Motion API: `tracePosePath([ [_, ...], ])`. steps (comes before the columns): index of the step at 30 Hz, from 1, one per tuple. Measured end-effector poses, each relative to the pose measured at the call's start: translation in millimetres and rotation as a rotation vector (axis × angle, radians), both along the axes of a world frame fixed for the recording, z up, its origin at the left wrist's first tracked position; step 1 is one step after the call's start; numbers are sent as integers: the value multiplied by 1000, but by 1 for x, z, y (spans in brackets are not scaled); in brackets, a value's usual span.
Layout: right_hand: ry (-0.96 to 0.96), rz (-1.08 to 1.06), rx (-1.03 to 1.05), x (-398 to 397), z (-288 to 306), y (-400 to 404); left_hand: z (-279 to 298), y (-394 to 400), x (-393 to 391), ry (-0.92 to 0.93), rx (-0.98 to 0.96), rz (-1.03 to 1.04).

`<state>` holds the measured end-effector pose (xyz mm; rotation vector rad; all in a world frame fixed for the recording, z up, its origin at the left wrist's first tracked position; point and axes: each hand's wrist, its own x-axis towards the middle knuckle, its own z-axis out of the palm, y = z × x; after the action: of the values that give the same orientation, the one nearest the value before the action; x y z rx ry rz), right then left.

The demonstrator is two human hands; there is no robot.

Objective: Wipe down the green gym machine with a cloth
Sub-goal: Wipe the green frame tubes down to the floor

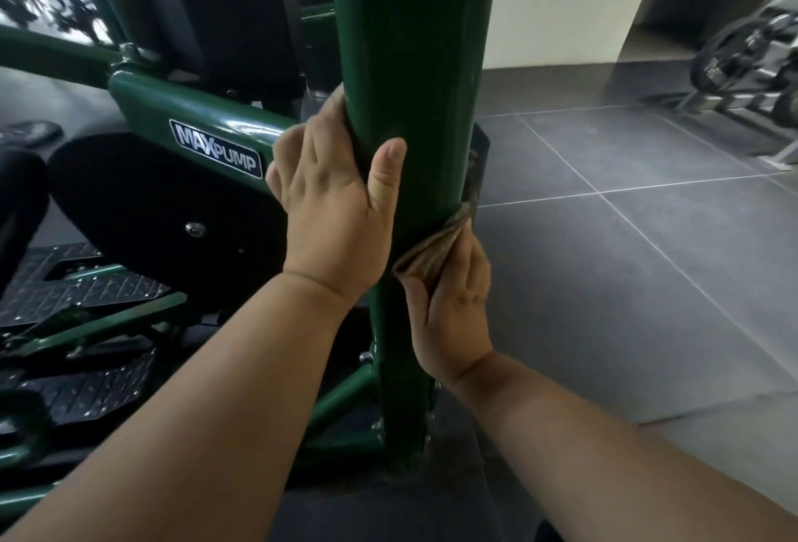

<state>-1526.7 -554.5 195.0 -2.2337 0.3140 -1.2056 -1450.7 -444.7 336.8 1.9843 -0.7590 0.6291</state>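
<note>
Green gym machine (190,118): the thick upright post (410,66) is standing in the centre of the view, running from the top edge down to its base near the floor (647,239).

Left hand (341,204) is gripping the post from its left side. The thumb (388,170) is lying upward along the front of the post; the fingers are curling round the far side, out of sight.

Right hand (453,304) is sitting lower on the post, on its right side. It is holding a brown cloth (436,248), folded and bunched, against the post. The fingers are lying over the cloth, pressing it to the metal; the thumb is tucking under its lower edge. A strip of the cloth is running up along the right edge of the post above the hand. How far the cloth is wrapping behind the post cannot be told.

To the left, a green crossbar is carrying a dark badge (216,150) reading "MAXPUMP". Below the badge a black round cover (164,213) is showing, with a bolt near its middle. Further down left, black ridged foot plates (86,286) are lying within the green frame.

The floor is showing grey tiles to the right of the post. At upper right, another grey machine (742,62) is appearing blurred. A pale wall (561,1) is standing behind the post.
</note>
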Motion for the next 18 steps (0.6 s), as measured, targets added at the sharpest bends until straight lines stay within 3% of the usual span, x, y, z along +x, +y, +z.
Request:
tracePosePath([
  [4,44,-73,-53,-7,1,7,-2,12,-3,-19,87,-12],
  [10,-177,-54,-355,22,64,-9,-21,22,-11,-17,117,-14],
  [13,-218,-78,-456,30,51,-17,-21,25,-8,-6,134,-20],
  [18,-63,-72,-541,16,9,-7,-31,28,-21,28,171,-25],
])
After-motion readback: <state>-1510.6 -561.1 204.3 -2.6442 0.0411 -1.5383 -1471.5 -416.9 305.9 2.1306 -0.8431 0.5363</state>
